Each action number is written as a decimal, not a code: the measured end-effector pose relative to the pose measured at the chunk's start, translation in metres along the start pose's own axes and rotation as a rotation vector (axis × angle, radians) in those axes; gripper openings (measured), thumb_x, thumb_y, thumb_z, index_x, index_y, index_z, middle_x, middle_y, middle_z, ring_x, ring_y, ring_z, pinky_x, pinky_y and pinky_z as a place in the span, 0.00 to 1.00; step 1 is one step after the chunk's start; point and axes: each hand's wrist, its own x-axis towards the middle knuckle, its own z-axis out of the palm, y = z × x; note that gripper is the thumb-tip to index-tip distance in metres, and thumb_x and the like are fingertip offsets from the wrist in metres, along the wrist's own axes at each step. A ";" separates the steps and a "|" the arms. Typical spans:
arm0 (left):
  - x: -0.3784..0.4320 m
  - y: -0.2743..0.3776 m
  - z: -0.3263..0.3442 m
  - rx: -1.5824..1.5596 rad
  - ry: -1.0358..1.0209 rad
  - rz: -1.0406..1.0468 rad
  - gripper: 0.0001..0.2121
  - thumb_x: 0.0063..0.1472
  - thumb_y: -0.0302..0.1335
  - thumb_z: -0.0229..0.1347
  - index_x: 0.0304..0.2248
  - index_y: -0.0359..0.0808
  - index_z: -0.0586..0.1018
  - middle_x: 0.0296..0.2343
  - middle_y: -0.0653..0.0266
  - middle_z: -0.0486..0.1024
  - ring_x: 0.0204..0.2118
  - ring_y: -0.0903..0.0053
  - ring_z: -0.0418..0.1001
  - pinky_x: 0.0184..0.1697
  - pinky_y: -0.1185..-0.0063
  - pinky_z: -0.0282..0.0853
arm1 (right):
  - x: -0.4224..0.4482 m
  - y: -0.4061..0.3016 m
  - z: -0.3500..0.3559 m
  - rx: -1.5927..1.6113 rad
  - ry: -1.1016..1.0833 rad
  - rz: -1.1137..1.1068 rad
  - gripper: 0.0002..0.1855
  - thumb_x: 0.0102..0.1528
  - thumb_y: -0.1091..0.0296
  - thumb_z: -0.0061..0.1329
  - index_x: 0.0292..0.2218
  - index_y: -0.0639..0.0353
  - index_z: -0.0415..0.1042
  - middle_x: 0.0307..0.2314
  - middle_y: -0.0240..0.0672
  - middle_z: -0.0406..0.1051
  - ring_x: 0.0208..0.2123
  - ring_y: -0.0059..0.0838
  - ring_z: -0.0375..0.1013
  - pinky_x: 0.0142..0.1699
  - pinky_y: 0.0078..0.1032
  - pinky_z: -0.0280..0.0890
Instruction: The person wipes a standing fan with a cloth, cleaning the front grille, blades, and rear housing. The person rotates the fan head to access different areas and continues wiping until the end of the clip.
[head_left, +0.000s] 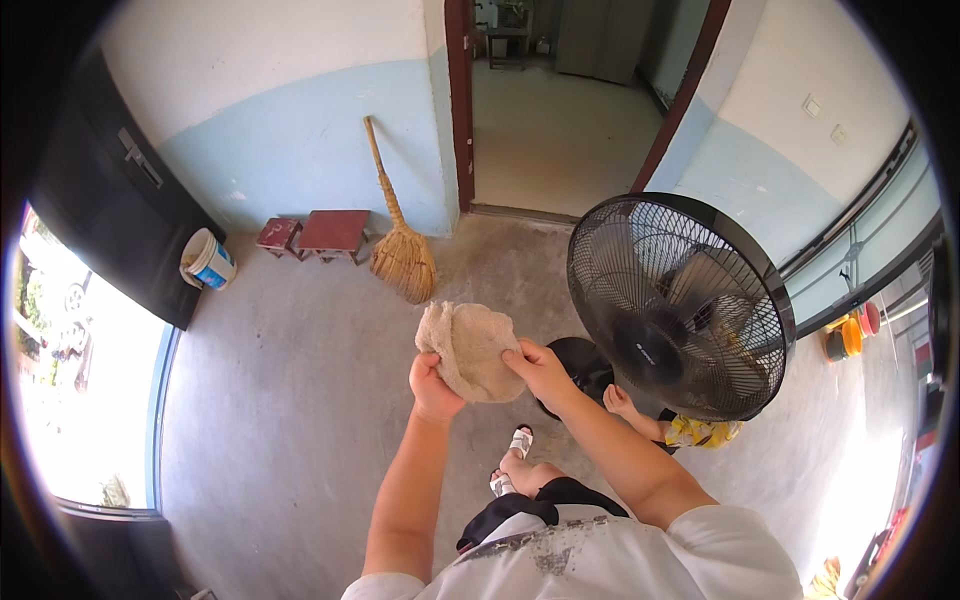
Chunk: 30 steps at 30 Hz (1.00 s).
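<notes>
Between my two hands is a beige, textured cloth (480, 352), bunched into a rough round shape with a fold along its left part. My left hand (435, 390) grips its lower left edge, thumb on top. At the right edge, my right hand (541, 373) pinches the cloth between thumb and fingers. The cloth is held up above the concrete floor (300, 390). Close by on the right stands a black pedestal fan (675, 307), its round base (581, 367) partly hidden behind my right hand and forearm.
Behind the fan, another person's hand (619, 401) and yellow patterned sleeve (701, 433) show. A straw broom (405, 262) leans on the wall beside two red stools (334, 231). A white bucket (210, 259) stands by the dark door (112, 172). A doorway (559, 142) lies ahead.
</notes>
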 end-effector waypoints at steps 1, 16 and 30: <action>0.010 0.001 0.001 0.012 0.036 -0.029 0.26 0.49 0.32 0.39 0.50 0.34 0.62 0.47 0.56 0.64 0.51 0.60 0.60 0.55 0.64 0.53 | 0.004 -0.006 -0.006 0.018 0.034 -0.026 0.10 0.55 0.65 0.44 0.35 0.62 0.69 0.30 0.24 0.63 0.34 0.14 0.61 0.39 0.15 0.56; 0.149 0.006 0.015 0.290 -0.126 -0.503 0.15 0.55 0.29 0.46 0.43 0.35 0.69 0.39 0.63 0.70 0.43 0.73 0.67 0.48 0.73 0.61 | 0.067 -0.066 -0.021 0.540 0.350 -0.490 0.20 0.58 0.64 0.39 0.48 0.65 0.57 0.44 0.42 0.63 0.45 0.34 0.65 0.49 0.31 0.61; 0.285 0.048 0.108 1.090 -0.660 -0.343 0.11 0.55 0.23 0.45 0.39 0.35 0.72 0.35 0.70 0.69 0.38 0.85 0.65 0.41 0.84 0.60 | 0.063 -0.073 0.048 0.378 1.119 -1.155 0.29 0.56 0.62 0.36 0.56 0.56 0.42 0.52 0.36 0.51 0.54 0.34 0.52 0.57 0.33 0.50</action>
